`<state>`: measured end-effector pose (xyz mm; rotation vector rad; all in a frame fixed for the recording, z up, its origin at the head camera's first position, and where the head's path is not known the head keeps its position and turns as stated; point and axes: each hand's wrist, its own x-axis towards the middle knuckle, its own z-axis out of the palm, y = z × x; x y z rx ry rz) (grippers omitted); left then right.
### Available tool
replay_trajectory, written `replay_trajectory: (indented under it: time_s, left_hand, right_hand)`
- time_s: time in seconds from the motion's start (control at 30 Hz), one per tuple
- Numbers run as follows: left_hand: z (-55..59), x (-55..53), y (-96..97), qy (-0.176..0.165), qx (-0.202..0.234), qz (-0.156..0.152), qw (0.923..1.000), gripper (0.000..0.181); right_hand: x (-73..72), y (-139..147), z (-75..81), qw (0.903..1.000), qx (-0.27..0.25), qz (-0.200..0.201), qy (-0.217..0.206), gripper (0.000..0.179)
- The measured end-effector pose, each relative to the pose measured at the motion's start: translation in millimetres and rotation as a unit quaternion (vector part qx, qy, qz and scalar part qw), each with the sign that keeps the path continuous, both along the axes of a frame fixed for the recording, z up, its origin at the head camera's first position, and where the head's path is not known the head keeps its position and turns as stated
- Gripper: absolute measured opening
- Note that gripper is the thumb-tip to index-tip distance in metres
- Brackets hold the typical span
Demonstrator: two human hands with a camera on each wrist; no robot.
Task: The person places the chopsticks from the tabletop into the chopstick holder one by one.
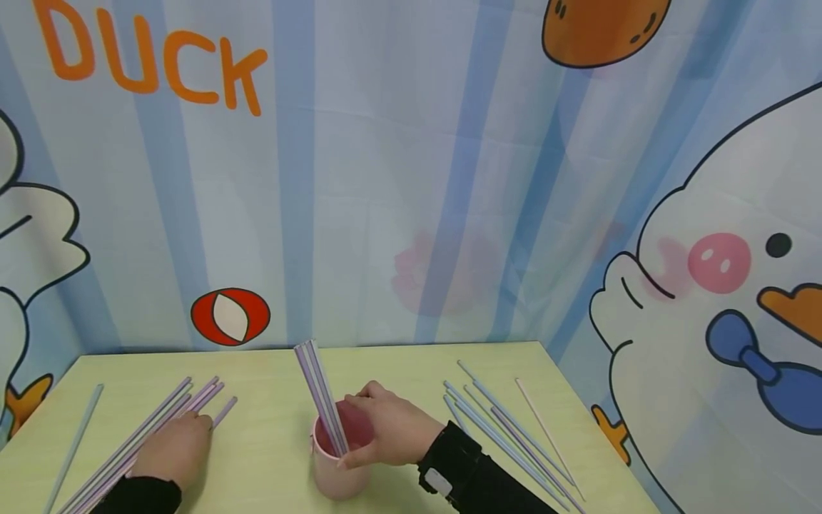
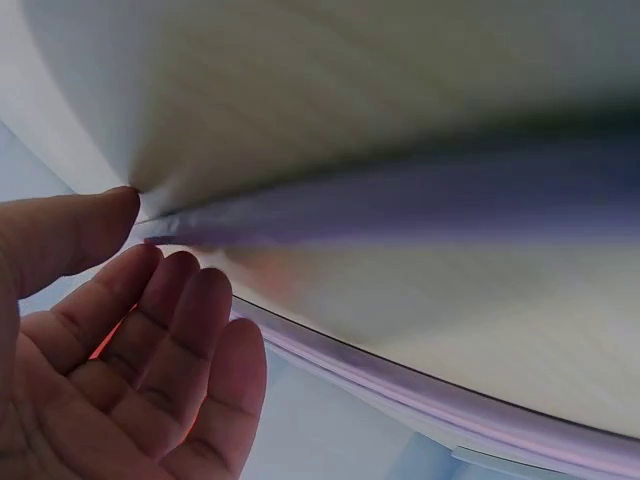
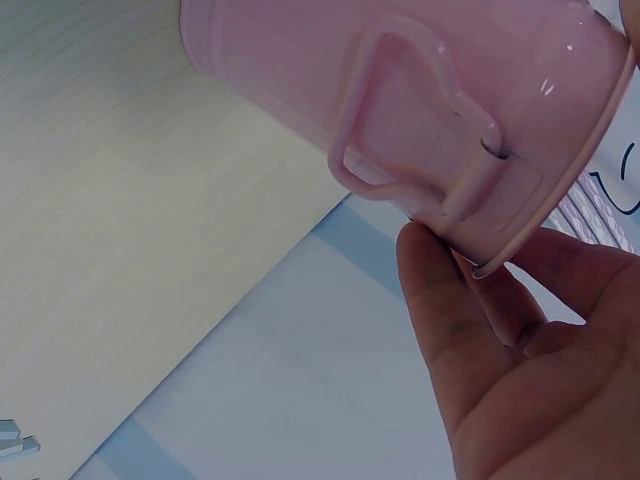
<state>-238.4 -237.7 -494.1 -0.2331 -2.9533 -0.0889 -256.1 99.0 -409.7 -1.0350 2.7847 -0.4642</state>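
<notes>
A small pink metal bucket (image 1: 340,478) with a looped side handle (image 3: 345,130) stands on the table, a bundle of pale purple sticks (image 1: 319,400) leaning in it. My right hand (image 1: 394,421) holds the bucket by its rim, thumb on the near side; the right wrist view shows the fingers (image 3: 440,320) at the rim. My left hand (image 1: 173,450) is over a row of long purple sticks (image 1: 138,435) on the table's left. In the left wrist view, a blurred purple stick (image 2: 400,205) runs toward the gap between my thumb and fingers, which stand apart.
A single pale blue-green stick (image 1: 75,442) lies at the far left. On the right are several blue sticks (image 1: 494,421), a few purple ones and a pale pink stick (image 1: 546,432). Behind the light wooden table (image 1: 270,385) hangs a striped cartoon curtain (image 1: 359,178).
</notes>
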Motion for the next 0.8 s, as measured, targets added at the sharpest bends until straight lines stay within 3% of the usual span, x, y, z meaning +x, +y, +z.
replay_trajectory:
  time_s: [0.17, 0.43, 0.6, 0.8]
  left_hand:
    - [3.1, -0.2, 9.6, -0.044, 0.008, 0.014, 0.9989, 0.006]
    - [4.3, 2.7, 22.9, -0.073, 0.039, 0.023, 0.9963, 0.009]
    - [5.4, 3.0, 24.9, -0.080, 0.049, 0.023, 0.9953, 0.008]
    - [15.5, 2.0, 25.2, -0.076, 0.097, 0.025, 0.9921, 0.025]
  right_hand:
    - [-0.2, 0, -0.9, 1.0000, -0.003, 0.002, 0.005, 0.094]
    - [-0.1, 1, 0.1, 1.0000, -0.006, 0.001, 0.002, 0.095]
    - [0.1, 2, -0.9, 1.0000, -0.009, 0.004, 0.002, 0.093]
    - [-0.5, 2, -1.6, 1.0000, -0.007, 0.004, 0.002, 0.093]
